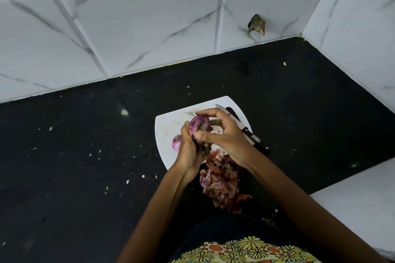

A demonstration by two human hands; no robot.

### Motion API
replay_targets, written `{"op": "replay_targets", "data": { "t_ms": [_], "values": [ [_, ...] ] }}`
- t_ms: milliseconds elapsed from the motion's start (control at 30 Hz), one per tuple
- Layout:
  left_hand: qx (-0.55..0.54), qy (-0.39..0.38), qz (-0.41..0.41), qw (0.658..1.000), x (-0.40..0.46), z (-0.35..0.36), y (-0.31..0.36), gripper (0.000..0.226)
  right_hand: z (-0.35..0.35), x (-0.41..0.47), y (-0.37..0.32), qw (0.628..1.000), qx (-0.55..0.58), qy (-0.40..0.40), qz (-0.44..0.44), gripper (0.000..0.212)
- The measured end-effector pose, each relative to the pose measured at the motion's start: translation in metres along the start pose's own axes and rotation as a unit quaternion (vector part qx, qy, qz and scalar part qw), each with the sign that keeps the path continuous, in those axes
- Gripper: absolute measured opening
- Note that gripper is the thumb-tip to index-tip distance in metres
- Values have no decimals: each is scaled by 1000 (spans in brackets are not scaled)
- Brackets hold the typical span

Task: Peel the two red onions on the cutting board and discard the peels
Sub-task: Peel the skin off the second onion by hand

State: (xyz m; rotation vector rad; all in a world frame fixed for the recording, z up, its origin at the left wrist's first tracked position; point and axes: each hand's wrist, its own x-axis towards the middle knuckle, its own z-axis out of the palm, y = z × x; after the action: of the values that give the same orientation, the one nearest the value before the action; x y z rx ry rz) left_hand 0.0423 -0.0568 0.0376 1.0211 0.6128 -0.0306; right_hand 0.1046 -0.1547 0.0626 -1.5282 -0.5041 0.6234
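A red onion (pixel 199 125) with dark-specked purple skin is held above the white cutting board (pixel 168 126). My left hand (pixel 188 147) grips it from below and behind. My right hand (pixel 222 132) wraps over its top and right side, thumb pressed at its lower front. A second onion (pixel 177 142), pale pink, lies on the board just left of my left hand, partly hidden by it. A heap of reddish-brown peels (pixel 220 181) sits at the board's near edge and spills onto the black counter between my forearms.
A knife (pixel 243 128) with a dark handle lies along the board's right side, behind my right hand. The black counter (pixel 85 166) carries scattered small white scraps. Marble-patterned tiled walls rise behind and to the right; a white surface (pixel 363 209) lies at the near right.
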Motion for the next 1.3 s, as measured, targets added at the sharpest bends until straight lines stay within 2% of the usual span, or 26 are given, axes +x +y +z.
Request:
{"op": "replay_targets", "data": {
  "t_ms": [100,267,367,567,633,733,833,933,1033,1133,1233,1300],
  "values": [
    [0,3,-1,1000,0,0,-2,65,3,-3,3,1000,-11,14,-18,43],
    [5,9,-2,1000,0,0,-3,63,4,3,3,999,45,25,-14,20],
    [12,4,5,1000,-1,1,-4,70,2,8,0,997,77,20,9,11],
    [24,4,8,1000,1,0,-8,65,1,12,-2,996,68,42,31,16],
    [23,2,9,1000,1,2,-10,62,2,12,0,997,45,60,17,19],
    [33,17,18,999,2,3,-7,62,4,6,10,998,39,51,-11,12],
    [49,30,23,998,1,0,-6,61,4,-2,21,999,25,44,-17,24],
    [128,27,50,990,-5,6,-10,60,6,0,19,989,92,115,-3,5],
    [173,44,77,981,-2,10,-14,54,2,7,18,977,106,183,23,9],
    [175,60,78,980,1,9,-13,50,-2,2,21,981,139,132,33,4],
    [159,68,68,982,1,5,-9,56,-4,-7,26,989,131,71,18,35],
    [168,61,71,981,1,3,-8,56,-4,-8,22,984,162,76,20,36]
  ]
}}
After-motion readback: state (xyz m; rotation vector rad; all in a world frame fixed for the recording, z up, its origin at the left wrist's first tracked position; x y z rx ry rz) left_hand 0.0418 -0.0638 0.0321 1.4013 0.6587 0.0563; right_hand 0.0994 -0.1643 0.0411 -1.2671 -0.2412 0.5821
